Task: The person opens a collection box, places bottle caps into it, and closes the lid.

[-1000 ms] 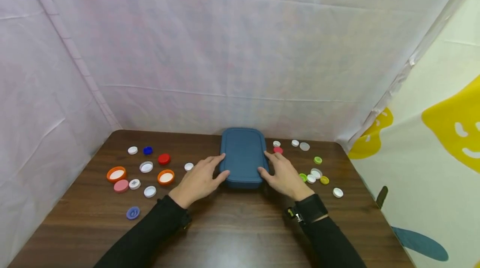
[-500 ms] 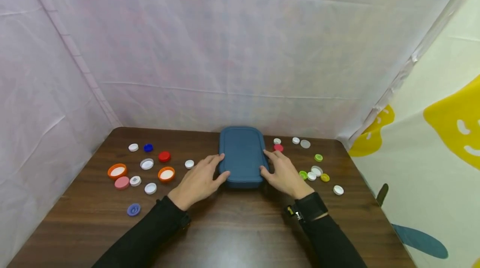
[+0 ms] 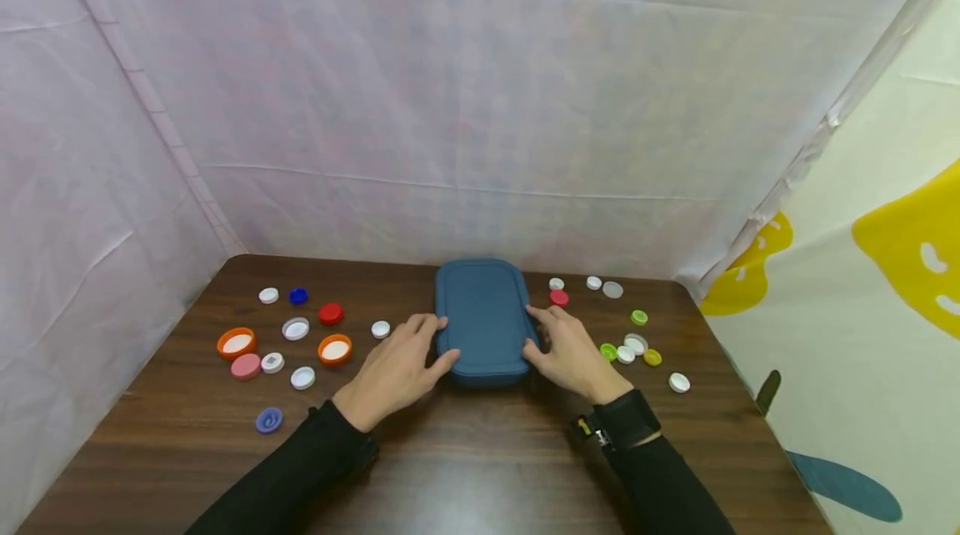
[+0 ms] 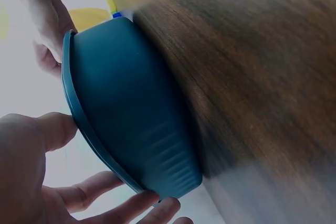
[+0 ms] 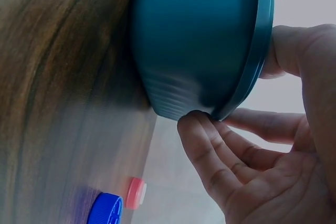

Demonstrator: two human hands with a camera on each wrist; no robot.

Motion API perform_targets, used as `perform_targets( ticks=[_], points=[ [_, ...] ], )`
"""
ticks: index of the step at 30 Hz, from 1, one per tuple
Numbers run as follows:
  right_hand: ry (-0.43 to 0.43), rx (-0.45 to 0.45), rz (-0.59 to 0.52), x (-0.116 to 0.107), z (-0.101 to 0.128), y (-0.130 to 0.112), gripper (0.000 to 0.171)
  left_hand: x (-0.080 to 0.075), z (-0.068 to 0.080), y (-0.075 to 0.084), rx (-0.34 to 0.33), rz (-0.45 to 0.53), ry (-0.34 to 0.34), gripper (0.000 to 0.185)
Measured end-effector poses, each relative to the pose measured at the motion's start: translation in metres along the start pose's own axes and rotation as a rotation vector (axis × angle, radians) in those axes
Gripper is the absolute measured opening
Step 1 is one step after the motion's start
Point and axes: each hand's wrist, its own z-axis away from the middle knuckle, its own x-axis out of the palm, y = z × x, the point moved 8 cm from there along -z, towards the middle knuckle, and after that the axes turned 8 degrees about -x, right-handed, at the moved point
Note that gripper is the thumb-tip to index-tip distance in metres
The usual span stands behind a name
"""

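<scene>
A blue lidded food box (image 3: 483, 318) sits near the back middle of the brown table, its lid on. My left hand (image 3: 393, 368) holds its left side, thumb on the lid's edge. In the left wrist view, the thumb touches the lid's rim (image 4: 86, 124) and the fingers (image 4: 142, 203) lie along the side wall. Opposite, my right hand (image 3: 573, 356) holds the right side, thumb at the rim. Its fingers (image 5: 202, 140) press the ribbed side wall in the right wrist view. The box's underside and contents are hidden.
Several loose bottle caps lie on the table (image 3: 480, 468) to the left, among them an orange cap (image 3: 334, 349) and a red cap (image 3: 331, 314). More lie to the right, including a yellow cap (image 3: 652, 357). A white curtain (image 3: 465, 102) hangs behind the table.
The food box has slid slightly toward me and a little left between both hands, which stay at its sides. The caps keep their places on the table.
</scene>
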Motion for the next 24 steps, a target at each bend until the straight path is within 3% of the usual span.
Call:
perform_targets(
  ticks=[24],
  points=[
    [-0.085, -0.018, -0.072, -0.0011, 0.0065, -0.0058, 0.062, -0.0056, -0.0044, -0.0085, -0.043, 0.049, 0.045, 0.067]
  ],
)
